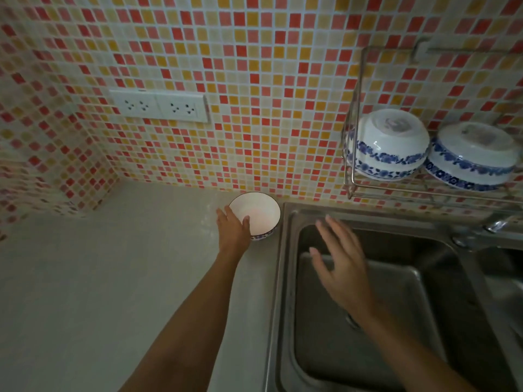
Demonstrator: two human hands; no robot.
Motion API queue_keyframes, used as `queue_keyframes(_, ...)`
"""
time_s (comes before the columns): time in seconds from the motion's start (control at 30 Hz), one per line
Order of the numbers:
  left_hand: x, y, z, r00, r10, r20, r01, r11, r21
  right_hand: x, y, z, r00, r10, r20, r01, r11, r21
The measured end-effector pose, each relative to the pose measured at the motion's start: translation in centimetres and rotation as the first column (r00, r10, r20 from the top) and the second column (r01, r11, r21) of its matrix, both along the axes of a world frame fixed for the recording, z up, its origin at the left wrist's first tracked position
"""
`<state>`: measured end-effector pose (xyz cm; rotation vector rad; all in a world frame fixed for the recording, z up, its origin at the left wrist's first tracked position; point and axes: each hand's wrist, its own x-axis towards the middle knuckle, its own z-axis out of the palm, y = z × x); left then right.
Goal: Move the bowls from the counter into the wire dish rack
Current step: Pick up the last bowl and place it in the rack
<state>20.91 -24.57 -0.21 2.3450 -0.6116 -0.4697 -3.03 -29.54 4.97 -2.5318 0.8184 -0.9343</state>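
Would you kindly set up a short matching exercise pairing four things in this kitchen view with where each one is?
Things:
1. left hand
2. right hand
3. upright bowl
4. two upside-down bowls

Places:
A. in the wire rack
B. on the counter beside the sink
C. open above the sink basin
D. gripping a bowl's rim

Pairs: 1-D, 2-C, 3-B, 4-A

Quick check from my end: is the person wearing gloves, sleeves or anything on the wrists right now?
No. The left hand and right hand are both bare, with no gloves, rings or watch visible. Both forearms are uncovered as far as the frame shows, with no sleeve edge in view. The right hand is slightly motion-blurred, so fine details there are uncertain.
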Motion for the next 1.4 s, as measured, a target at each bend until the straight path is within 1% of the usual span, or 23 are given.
queue_keyframes(0.07, 0.5, -0.2, -0.4, 0.999, 0.019, -0.039, -0.019, 1.0, 0.001, 3.3, 0.2, -1.3, 0.993, -0.004, -0.118, 0.027, 0.981, 0.19)
queue_keyframes(0.13, 0.9, -0.2, -0.9, 0.997, 0.044, -0.071, -0.044, 0.999, -0.009, 6.4, -0.3, -2.8, 0.978, -0.035, -0.204, 0.12, 0.899, 0.42)
queue_keyframes(0.2, 1.4, 0.0, -1.6, 0.993, 0.065, -0.1, -0.068, 0.997, -0.029, 9.4, -1.5, -4.4, 0.967, -0.074, -0.245, 0.211, 0.773, 0.599)
queue_keyframes(0.3, 2.3, 0.0, -2.7, 0.989, 0.058, -0.138, -0.06, 0.998, -0.008, 13.2, -3.0, -6.0, 0.952, -0.096, -0.289, 0.296, 0.519, 0.802)
queue_keyframes(0.33, 2.5, 0.1, -2.9, 0.987, 0.048, -0.153, -0.049, 0.999, -0.001, 14.2, -3.2, -6.4, 0.95, -0.1, -0.295, 0.307, 0.451, 0.838)
queue_keyframes(0.37, 2.6, 0.1, -3.1, 0.985, 0.041, -0.167, -0.041, 0.999, 0.002, 14.9, -3.4, -6.7, 0.948, -0.102, -0.301, 0.316, 0.414, 0.854)
queue_keyframes(0.47, 2.9, 0.1, -3.2, 0.987, 0.035, -0.16, -0.037, 0.999, -0.01, 16.5, -3.7, -7.6, 0.937, -0.086, -0.339, 0.345, 0.385, 0.856)
queue_keyframes(0.6, 2.1, 0.6, -2.7, 0.981, 0.057, -0.187, -0.063, 0.998, -0.026, 17.3, -3.5, -7.8, 0.943, -0.103, -0.317, 0.333, 0.274, 0.902)
queue_keyframes(0.7, 0.9, 1.3, -2.0, 0.977, 0.079, -0.197, -0.096, 0.992, -0.081, 16.3, -2.6, -7.7, 0.946, -0.173, -0.275, 0.312, 0.248, 0.917)
queue_keyframes(0.8, 0.2, 2.5, -0.9, 0.973, 0.067, -0.223, -0.119, 0.966, -0.229, 14.4, -1.1, -6.4, 0.949, -0.191, -0.25, 0.295, 0.265, 0.918)
queue_keyframes(0.83, -0.1, 2.8, -0.4, 0.963, 0.05, -0.265, -0.125, 0.954, -0.273, 13.7, -0.6, -5.7, 0.951, -0.187, -0.248, 0.293, 0.278, 0.915)
queue_keyframes(0.87, -0.5, 3.3, 0.0, 0.94, 0.029, -0.34, -0.143, 0.938, -0.315, 12.8, -0.1, -4.9, 0.954, -0.184, -0.238, 0.284, 0.291, 0.914)
queue_keyframes(0.93, -2.0, 4.0, 1.6, 0.853, -0.022, -0.522, -0.206, 0.904, -0.375, 10.4, 0.7, -2.7, 0.961, -0.184, -0.205, 0.257, 0.328, 0.909)
queue_keyframes(0.97, -3.0, 4.4, 2.2, 0.813, -0.051, -0.58, -0.221, 0.895, -0.389, 9.0, 1.0, -1.7, 0.964, -0.181, -0.193, 0.246, 0.343, 0.907)
queue_keyframes(1.07, -6.3, 5.3, 3.0, 0.774, -0.095, -0.626, -0.212, 0.893, -0.398, 5.1, 1.7, 0.4, 0.968, -0.162, -0.192, 0.24, 0.374, 0.896)
queue_keyframes(1.17, -9.9, 6.0, 3.3, 0.721, -0.113, -0.683, -0.239, 0.885, -0.398, 1.6, 2.1, 1.1, 0.969, -0.15, -0.195, 0.24, 0.393, 0.888)
queue_keyframes(1.27, -13.5, 6.4, 3.9, 0.684, -0.154, -0.713, -0.234, 0.879, -0.415, -2.1, 2.3, 1.1, 0.971, -0.145, -0.19, 0.231, 0.361, 0.903)
queue_keyframes(1.4, -17.5, 6.4, 4.6, 0.685, -0.183, -0.706, -0.236, 0.861, -0.451, -7.2, 2.5, 2.1, 0.981, -0.119, -0.151, 0.182, 0.312, 0.932)
